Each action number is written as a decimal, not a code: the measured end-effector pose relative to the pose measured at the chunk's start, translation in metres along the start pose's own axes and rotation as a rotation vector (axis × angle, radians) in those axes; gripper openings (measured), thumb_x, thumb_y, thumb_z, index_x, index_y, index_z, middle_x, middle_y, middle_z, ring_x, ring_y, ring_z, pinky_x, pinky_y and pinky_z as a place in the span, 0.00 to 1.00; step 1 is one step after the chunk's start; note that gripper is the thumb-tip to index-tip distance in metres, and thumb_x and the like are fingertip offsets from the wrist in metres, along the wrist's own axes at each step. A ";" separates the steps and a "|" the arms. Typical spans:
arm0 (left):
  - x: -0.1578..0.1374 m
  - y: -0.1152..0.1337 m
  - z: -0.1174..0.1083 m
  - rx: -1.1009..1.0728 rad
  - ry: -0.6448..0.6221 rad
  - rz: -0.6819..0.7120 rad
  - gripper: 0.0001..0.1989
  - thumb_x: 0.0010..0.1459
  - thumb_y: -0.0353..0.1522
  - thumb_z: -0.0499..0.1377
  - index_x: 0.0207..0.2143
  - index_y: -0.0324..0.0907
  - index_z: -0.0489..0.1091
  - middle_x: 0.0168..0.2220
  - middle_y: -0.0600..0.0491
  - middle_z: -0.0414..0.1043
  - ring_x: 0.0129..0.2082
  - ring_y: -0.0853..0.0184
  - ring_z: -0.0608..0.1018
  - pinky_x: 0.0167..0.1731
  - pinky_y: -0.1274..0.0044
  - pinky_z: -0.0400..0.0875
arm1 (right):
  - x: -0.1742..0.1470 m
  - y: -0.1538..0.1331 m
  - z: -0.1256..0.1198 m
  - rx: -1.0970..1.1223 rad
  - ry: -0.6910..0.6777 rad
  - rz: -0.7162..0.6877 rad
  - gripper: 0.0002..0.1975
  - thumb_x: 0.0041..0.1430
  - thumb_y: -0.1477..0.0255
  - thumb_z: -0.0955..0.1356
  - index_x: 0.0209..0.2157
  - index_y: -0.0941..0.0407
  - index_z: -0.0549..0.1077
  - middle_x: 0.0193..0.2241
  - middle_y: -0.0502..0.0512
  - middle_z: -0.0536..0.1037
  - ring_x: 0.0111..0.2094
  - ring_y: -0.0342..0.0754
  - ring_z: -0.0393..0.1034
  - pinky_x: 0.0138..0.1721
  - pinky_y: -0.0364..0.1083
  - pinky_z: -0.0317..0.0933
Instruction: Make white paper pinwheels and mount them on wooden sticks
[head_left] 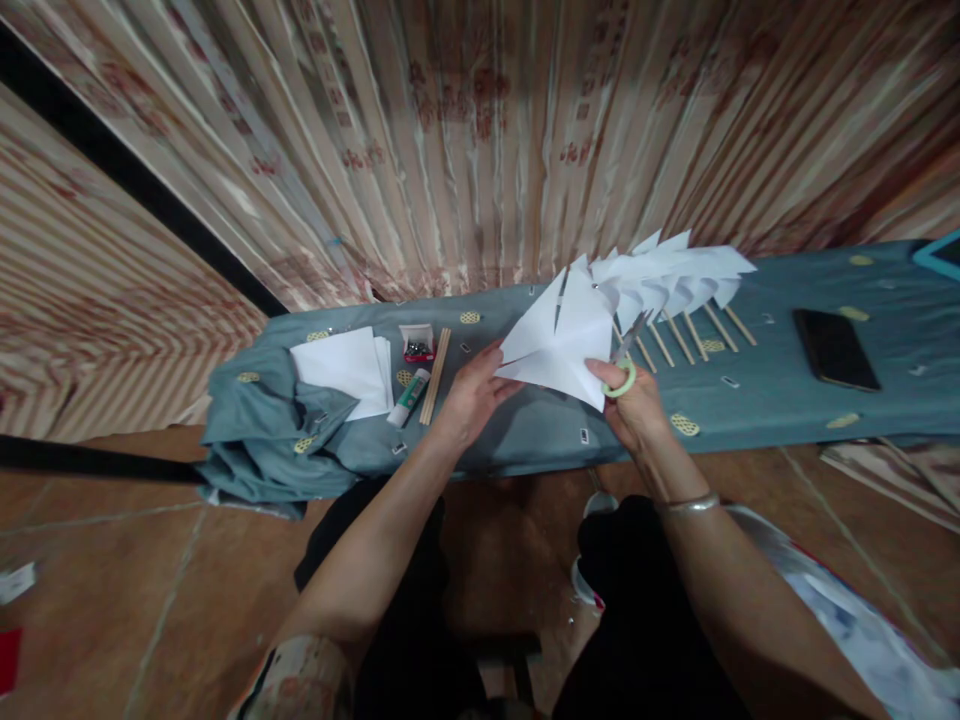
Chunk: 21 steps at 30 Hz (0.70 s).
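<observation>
A white sheet of paper (574,335) with slits running in from its corners is held over the cloth. My left hand (474,392) pinches the sheet's left corner between thumb and fingers. At the opposite side, my right hand (636,405) is closed around scissors (621,378) with pale green handles, its thumb pressing on the paper's lower right edge. The scissor blades point up and away beside the sheet. Just behind lies a row of white paper pinwheels (679,275) on wooden sticks (696,338), overlapping one another.
On the grey-green cloth (525,440) at left are white paper sheets (341,365), a small box of metal pins (418,343), a glue stick (409,398) and loose wooden sticks (436,375). A black phone (836,348) lies right. A patterned curtain (480,140) hangs behind.
</observation>
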<state>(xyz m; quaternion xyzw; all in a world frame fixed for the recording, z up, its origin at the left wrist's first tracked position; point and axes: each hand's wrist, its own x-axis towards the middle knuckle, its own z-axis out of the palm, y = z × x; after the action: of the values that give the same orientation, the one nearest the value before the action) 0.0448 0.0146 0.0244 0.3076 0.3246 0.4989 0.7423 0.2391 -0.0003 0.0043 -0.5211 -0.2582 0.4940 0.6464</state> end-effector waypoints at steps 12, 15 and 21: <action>0.003 -0.025 0.020 -0.181 0.250 -0.059 0.17 0.48 0.29 0.68 0.42 0.42 0.74 0.46 0.51 0.77 0.43 0.64 0.79 0.44 0.73 0.75 | -0.012 0.020 0.023 -0.096 -0.153 -0.053 0.18 0.38 0.61 0.77 0.32 0.52 0.76 0.33 0.50 0.83 0.36 0.51 0.77 0.40 0.49 0.69; 0.006 -0.024 0.018 -0.181 0.308 -0.035 0.16 0.51 0.29 0.66 0.44 0.41 0.73 0.47 0.49 0.78 0.42 0.64 0.79 0.44 0.73 0.76 | -0.016 0.021 0.025 -0.109 -0.172 -0.030 0.19 0.36 0.62 0.78 0.33 0.51 0.77 0.31 0.49 0.82 0.34 0.50 0.75 0.39 0.47 0.68; 0.007 -0.015 0.010 -0.167 0.359 0.015 0.16 0.55 0.29 0.63 0.47 0.41 0.72 0.49 0.48 0.77 0.42 0.65 0.80 0.42 0.74 0.76 | -0.025 0.014 0.025 -0.291 -0.250 0.021 0.21 0.33 0.56 0.79 0.28 0.53 0.76 0.22 0.47 0.78 0.24 0.44 0.68 0.27 0.44 0.63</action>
<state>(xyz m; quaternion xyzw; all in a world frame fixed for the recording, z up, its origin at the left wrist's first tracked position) 0.0625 0.0151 0.0177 0.1535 0.4069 0.5763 0.6919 0.2031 -0.0134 0.0036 -0.5462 -0.3998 0.5192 0.5218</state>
